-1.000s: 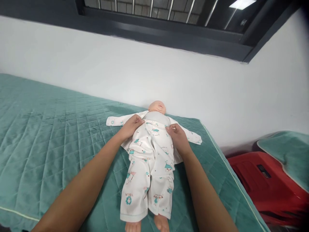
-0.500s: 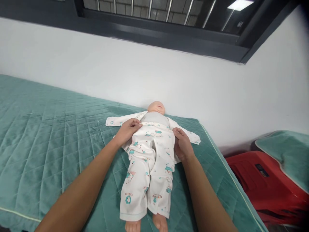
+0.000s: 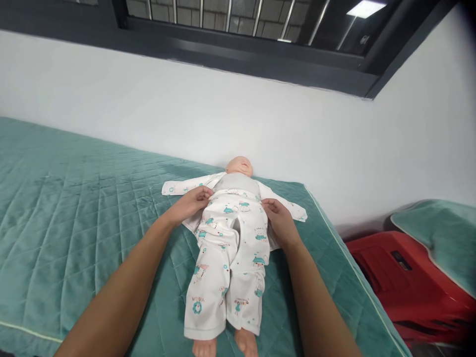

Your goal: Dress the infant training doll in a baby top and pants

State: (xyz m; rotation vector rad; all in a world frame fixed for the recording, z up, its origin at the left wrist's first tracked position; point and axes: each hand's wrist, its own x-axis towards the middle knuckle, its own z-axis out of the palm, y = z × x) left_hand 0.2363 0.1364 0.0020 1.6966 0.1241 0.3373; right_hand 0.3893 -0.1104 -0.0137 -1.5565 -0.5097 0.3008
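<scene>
A baby doll point(image 3: 240, 167) lies on its back, head toward the wall and bare feet toward me. It wears white baby pants point(image 3: 223, 248) printed with small teal and pink animals. A matching white top point(image 3: 292, 207) lies spread open under it, both sleeves out to the sides, leaving the greyish chest bare. My left hand point(image 3: 189, 204) is closed at the left side of the waistband, fingertips pinched on the cloth. On the opposite side my right hand point(image 3: 280, 222) pinches the waistband's edge, its lower fingers curled and partly hidden.
A green quilted cover point(image 3: 92, 208) lies under the doll, its piped edge running down at the right. Beyond that edge stands a red plastic chair point(image 3: 405, 277) with green cloth point(image 3: 439, 233) over it. Behind are a white wall point(image 3: 148, 99) and a dark-framed barred window point(image 3: 238, 44).
My left hand has shifted slightly left and down along the waistband's side. My right hand has moved slightly left at the waistband. The doll lies as before.
</scene>
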